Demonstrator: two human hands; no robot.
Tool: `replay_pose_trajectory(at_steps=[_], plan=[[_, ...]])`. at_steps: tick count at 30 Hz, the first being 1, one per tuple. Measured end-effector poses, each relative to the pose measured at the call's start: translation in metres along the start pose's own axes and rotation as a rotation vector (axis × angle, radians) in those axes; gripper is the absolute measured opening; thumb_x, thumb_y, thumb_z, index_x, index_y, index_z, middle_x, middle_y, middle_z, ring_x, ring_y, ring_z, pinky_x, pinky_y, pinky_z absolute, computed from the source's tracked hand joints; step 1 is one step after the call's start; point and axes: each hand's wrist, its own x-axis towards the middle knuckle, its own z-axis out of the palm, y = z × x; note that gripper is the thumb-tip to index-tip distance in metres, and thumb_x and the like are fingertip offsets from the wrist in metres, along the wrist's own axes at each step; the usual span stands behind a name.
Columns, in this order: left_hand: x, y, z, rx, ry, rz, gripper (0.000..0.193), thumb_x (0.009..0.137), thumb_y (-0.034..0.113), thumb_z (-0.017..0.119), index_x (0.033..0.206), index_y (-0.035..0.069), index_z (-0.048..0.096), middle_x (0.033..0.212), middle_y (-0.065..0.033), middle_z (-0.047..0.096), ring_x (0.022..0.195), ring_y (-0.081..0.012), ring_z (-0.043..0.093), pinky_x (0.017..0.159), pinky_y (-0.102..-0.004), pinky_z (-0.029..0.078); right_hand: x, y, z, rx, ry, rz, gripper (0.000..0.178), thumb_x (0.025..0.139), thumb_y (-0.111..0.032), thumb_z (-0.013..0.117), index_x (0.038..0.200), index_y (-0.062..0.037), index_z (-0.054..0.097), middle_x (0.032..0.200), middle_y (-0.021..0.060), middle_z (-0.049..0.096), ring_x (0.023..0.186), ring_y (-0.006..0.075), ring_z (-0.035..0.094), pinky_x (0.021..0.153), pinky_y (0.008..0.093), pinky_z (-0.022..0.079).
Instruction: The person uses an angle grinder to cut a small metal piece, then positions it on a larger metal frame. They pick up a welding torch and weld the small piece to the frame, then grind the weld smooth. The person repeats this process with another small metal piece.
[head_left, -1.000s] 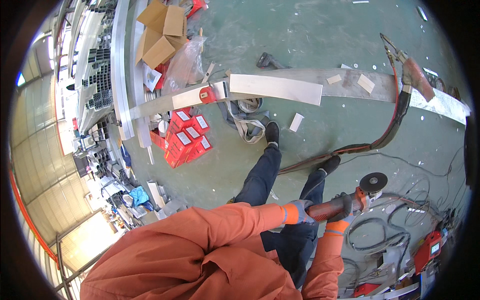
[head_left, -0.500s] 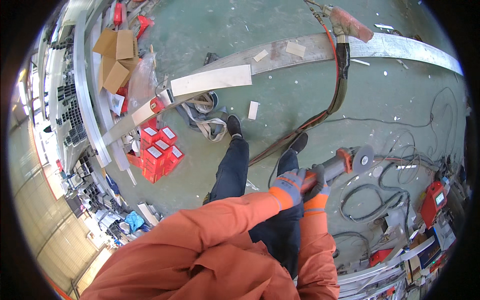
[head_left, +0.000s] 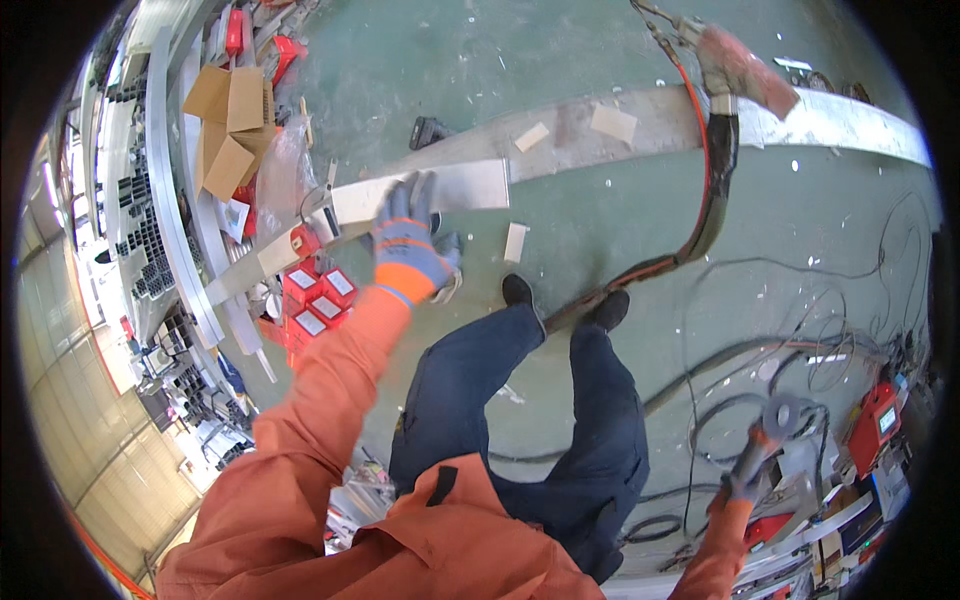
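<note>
Head view: my left grip, gloved in grey and orange, is reaching out with its fingers apart, lying over the pale metal bar in the picture; whether the fingertips are touching it, I cannot tell. That bar is resting along the long metal beam. My right grip, down at the lower right, is closing around the body of the angle grinder, whose round disc is pointing away from me.

A red tape measure is sitting near the bar's left end, with red boxes stacking up just below it. A black power tool is lying beyond the bar, and an open cardboard box is standing farther left. A thick cable bundle is crossing the beam and running down to my shoes, standing between the bar and the grinder's side.

My left grip is covering part of the bar and most of a grey-white bundle. The grinder and right grip are blurring, so individual fingers are hard to make out; my right sleeve is being cut off by the lower edge.
</note>
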Motion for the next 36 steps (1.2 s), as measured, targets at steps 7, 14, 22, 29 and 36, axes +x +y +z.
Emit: replay_pose_trajectory(at_steps=[7,14,22,29,36], plan=[[0.052,-0.067,0.062,0.132,0.091,0.149,0.115,0.061,0.047,0.090,0.162,0.015,0.044,0.159,-0.0224,0.046,0.144,-0.0488,0.044,0.123,-0.0618,0.029,-0.046,0.019,0.076,-0.292,-0.100,0.260,0.061,0.081,-0.020,0.077,0.139,-0.0078,0.064,0.123,0.0120,0.074,0.108,0.0288,0.072,0.092,0.0428,0.059],[0.048,-0.075,0.078,0.047,0.341,0.250,0.090,0.063,0.036,0.089,0.144,0.009,0.060,0.139,-0.0266,0.061,0.128,-0.0494,0.058,0.111,-0.0580,0.046,0.241,-0.113,0.323,-0.542,-0.017,-0.505,0.028,0.102,-0.024,0.065,0.120,-0.0076,0.078,0.117,0.0191,0.077,0.106,0.0368,0.075,0.088,0.0472,0.060],[0.063,-0.069,0.083,0.006,0.450,0.315,0.090,0.062,0.032,0.095,0.142,0.008,0.063,0.141,-0.0239,0.062,0.129,-0.0452,0.061,0.111,-0.0533,0.049,0.446,-0.155,0.517,-0.063,0.050,0.071,0.031,0.101,-0.019,0.072,0.125,0.0010,0.074,0.110,0.0176,0.077,0.093,0.0301,0.071,0.079,0.0436,0.058],[0.052,-0.067,0.078,0.018,0.397,0.230,0.092,0.065,0.037,0.097,0.146,0.013,0.061,0.146,-0.0193,0.061,0.132,-0.0432,0.059,0.113,-0.0523,0.047,0.433,-0.134,0.500,0.173,0.126,0.063,0.031,0.102,-0.019,0.070,0.125,0.0021,0.073,0.110,0.0169,0.076,0.093,0.0280,0.071,0.078,0.0423,0.058],[0.036,-0.075,0.084,0.079,0.417,0.165,0.095,0.067,0.056,0.092,0.150,0.022,0.059,0.146,-0.0124,0.060,0.131,-0.0392,0.058,0.109,-0.0530,0.046,0.405,-0.217,0.348,0.879,0.409,-0.573,0.031,0.104,-0.018,0.068,0.125,0.0033,0.072,0.109,0.0162,0.075,0.093,0.0259,0.070,0.078,0.0411,0.058]])
